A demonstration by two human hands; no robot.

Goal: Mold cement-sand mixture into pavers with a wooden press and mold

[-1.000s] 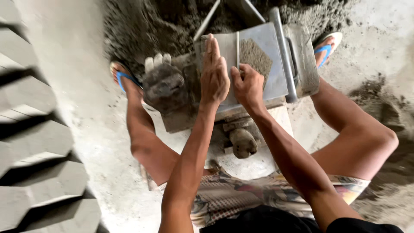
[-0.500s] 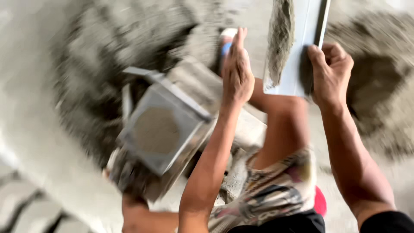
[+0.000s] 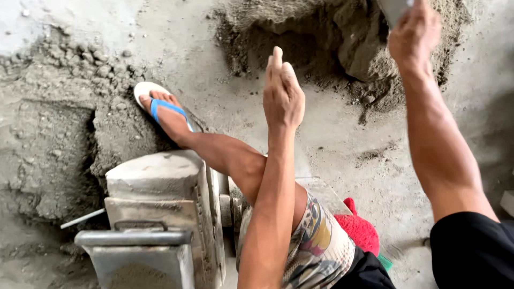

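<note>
A rough grey concrete floor [image 3: 332, 134], dusted and heaped with damp cement mix, fills the view. Nearest, at the bottom left, stands a grey metal block mould [image 3: 155, 235] with a handle and a hinged frame, close against the person's bent leg in patterned shorts [image 3: 316, 246], so it sits within easy reach. A red woven cloth [image 3: 358, 227] lies just beside the thigh. Further out the left hand [image 3: 282, 91] hangs in the air with fingers straight and together, holding nothing. The foot in a blue-strapped white sandal [image 3: 160, 107] braces against a low grey mound. Farthest, the right hand [image 3: 415, 35] is closed on a flat grey metal plate [image 3: 393, 8] (mostly cut off by the frame's edge), raised over the dark sand-cement heap [image 3: 342, 37].
</note>
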